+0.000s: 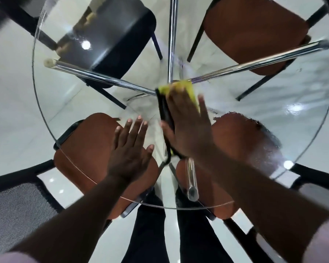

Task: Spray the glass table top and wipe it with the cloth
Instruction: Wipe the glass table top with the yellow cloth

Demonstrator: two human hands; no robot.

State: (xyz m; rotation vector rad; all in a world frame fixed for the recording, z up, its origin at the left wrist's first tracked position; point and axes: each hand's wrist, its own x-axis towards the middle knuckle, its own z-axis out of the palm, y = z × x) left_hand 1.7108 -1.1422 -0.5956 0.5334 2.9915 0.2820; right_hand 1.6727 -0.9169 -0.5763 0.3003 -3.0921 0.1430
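The right hand (pixel 188 128), fingers straight, presses a yellow-and-black cloth (pixel 186 90) onto the round glass table top (pixel 68 95), just ahead and right of the left hand (pixel 130 149), which rests flat, fingers spread. The cloth is blurred, probably mid-wipe; even pressure and overlapping strokes would avoid streaks.

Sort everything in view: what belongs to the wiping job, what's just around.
Job: glass table top; yellow cloth, pressed flat under right hand; left hand, flat on the glass.
Around: orange chairs; black chair; mesh chair; chrome table legs.
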